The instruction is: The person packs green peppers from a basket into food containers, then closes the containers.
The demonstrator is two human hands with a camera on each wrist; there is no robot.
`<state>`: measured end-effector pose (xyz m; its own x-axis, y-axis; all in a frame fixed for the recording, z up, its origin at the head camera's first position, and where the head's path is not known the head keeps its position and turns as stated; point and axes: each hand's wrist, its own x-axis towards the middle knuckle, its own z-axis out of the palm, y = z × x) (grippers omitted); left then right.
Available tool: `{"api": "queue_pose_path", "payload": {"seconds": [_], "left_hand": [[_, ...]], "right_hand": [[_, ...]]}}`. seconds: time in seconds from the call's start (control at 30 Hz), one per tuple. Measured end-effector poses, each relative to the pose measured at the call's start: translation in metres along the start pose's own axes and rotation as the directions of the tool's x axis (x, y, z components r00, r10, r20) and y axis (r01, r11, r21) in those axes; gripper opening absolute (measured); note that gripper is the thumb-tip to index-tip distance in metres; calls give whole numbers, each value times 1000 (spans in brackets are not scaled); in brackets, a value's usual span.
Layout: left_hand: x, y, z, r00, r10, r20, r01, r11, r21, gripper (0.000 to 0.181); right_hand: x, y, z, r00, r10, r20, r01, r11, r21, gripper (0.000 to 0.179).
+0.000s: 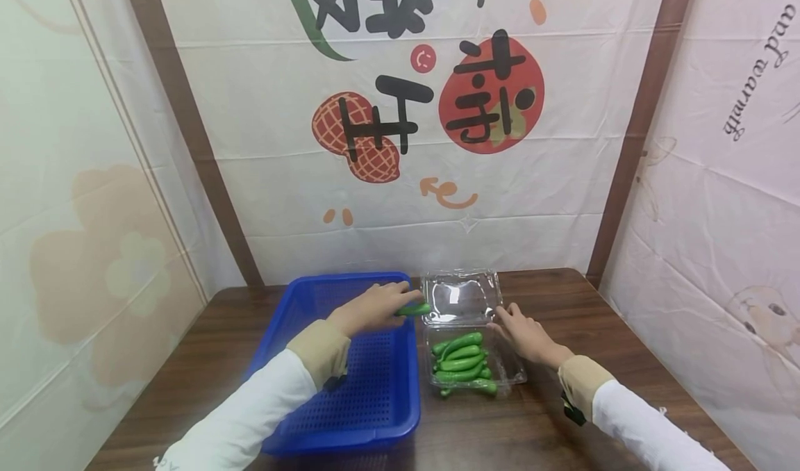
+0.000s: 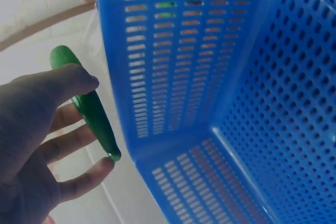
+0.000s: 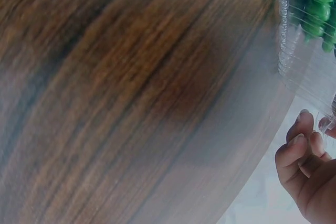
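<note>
My left hand (image 1: 375, 308) pinches a slender, glossy green vegetable (image 2: 94, 114) between thumb and fingers, over the right rim of a blue perforated basket (image 1: 417, 401). To the right of the basket lies a clear plastic clamshell box (image 1: 509, 370), its lid (image 1: 462, 297) folded back. Several more green vegetables (image 1: 461, 363) are heaped in the box's left part. At the box's right side, by the hinge, my right hand (image 1: 528, 335) pinches the plastic edge. In the right wrist view, its curled fingers (image 3: 291, 153) are at the box's corner.
Everything stands on a brown wood-grain table (image 1: 556, 297). Printed white cloth (image 1: 281, 179) hangs behind and at both sides, close to the table's edges. The basket's bare mesh floor (image 1: 369, 381) shows below the left forearm.
</note>
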<state>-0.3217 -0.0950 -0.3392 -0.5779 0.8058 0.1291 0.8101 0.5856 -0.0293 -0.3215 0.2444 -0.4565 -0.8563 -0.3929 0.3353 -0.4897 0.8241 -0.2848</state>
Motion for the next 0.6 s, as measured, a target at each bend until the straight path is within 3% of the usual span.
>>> {"api": "queue_pose_path", "payload": {"seconds": [0.47,0.6], "left_hand": [[29,28,11,985,166,-55,-163,985,50,46],[36,36,14,978,202,-52,-201,979,22,43]], "right_hand": [[1,-1,-2,999,27,42,-28,999,29,20],[1,-4,-4,999,28,38,-29,999,32,19]]}}
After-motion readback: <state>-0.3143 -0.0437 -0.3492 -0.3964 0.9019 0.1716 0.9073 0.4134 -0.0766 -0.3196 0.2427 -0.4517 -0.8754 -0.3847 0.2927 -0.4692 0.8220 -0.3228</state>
